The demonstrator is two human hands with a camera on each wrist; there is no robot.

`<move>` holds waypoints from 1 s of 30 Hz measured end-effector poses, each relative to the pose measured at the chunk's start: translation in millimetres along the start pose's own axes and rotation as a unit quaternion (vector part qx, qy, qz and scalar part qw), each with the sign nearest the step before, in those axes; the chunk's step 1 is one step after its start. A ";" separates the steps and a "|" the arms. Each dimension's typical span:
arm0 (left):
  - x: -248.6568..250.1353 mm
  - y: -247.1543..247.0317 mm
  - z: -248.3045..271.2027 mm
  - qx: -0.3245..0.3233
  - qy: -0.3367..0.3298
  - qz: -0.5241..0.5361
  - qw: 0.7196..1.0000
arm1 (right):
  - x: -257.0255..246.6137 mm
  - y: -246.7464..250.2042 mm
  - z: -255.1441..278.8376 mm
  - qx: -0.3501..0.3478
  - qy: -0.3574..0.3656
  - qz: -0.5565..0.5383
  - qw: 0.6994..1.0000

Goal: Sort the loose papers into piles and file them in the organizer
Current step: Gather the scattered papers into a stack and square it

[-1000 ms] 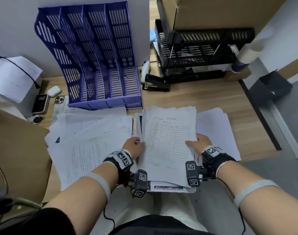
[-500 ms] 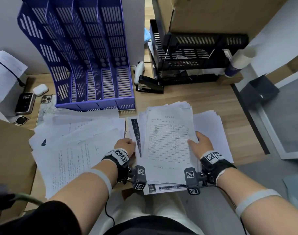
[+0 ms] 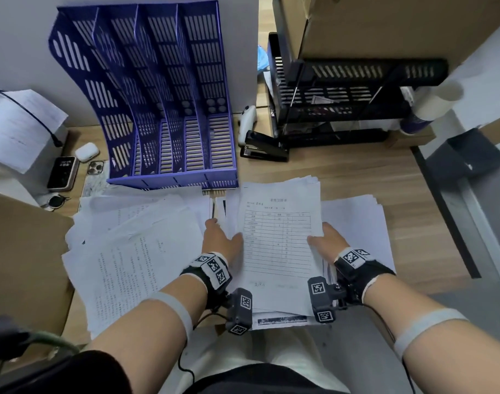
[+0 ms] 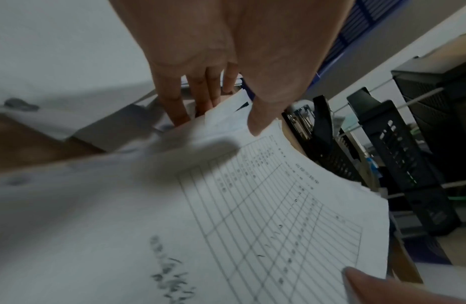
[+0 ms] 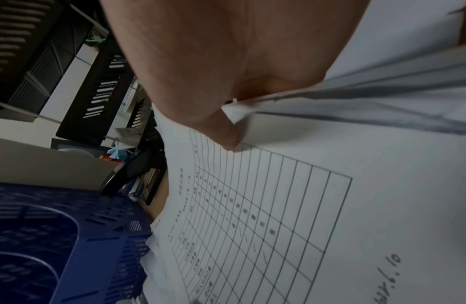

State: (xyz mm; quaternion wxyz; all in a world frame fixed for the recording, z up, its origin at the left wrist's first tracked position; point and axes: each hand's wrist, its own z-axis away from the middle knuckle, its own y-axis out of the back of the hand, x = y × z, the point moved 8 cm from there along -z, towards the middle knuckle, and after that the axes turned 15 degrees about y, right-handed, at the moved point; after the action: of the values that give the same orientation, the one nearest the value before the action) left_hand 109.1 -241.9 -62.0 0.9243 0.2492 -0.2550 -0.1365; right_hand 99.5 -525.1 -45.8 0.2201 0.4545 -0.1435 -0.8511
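Observation:
A stack of papers [image 3: 280, 251] topped by a printed table form lies at the desk's front edge, and both of my hands hold it. My left hand [image 3: 221, 237] grips its left edge, thumb [image 4: 257, 121] on the top sheet and fingers [image 4: 179, 111] down the side. My right hand [image 3: 326, 240] grips the right edge, thumb [image 5: 224, 135] on the form, fingers hidden beneath. A spread pile of text sheets [image 3: 135, 251] lies to the left and a blank pile [image 3: 359, 223] to the right. The blue slotted organizer [image 3: 157, 95] stands behind them, its slots empty.
A black stapler [image 3: 264, 147] and a black mesh tray rack [image 3: 342, 103] sit at the back right. Two phones [image 3: 61, 173], an earbud case [image 3: 86, 151] and a watch lie at the back left. A cardboard box [image 3: 21, 251] borders the left; the desk's edge [image 3: 442, 211] runs along the right.
Both hands keep their hold on the stack. My left hand has edged slightly forward along the stack's left edge, and my head view has shifted.

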 end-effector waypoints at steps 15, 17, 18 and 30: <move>103.7 51.2 58.1 -0.233 -0.155 0.288 0.916 | -134.6 59.9 13.4 0.087 0.188 -0.123 0.971; 135.4 72.3 82.1 -0.245 -0.213 0.316 0.892 | -168.6 81.1 26.1 0.135 0.240 -0.166 0.947; 146.3 80.7 92.3 -0.251 -0.238 0.321 0.882 | -177.0 89.4 33.7 0.164 0.255 -0.179 0.936; 112.9 36.5 80.0 -0.200 -0.277 0.154 0.927 | -55.0 33.2 28.3 0.091 0.090 -0.105 0.986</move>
State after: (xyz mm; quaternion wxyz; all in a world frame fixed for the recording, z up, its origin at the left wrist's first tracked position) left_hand 164.5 -285.5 62.5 0.8571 -0.0305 -0.5037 -0.1041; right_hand 110.9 -524.7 23.5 0.0996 0.5602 -0.1513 -0.8083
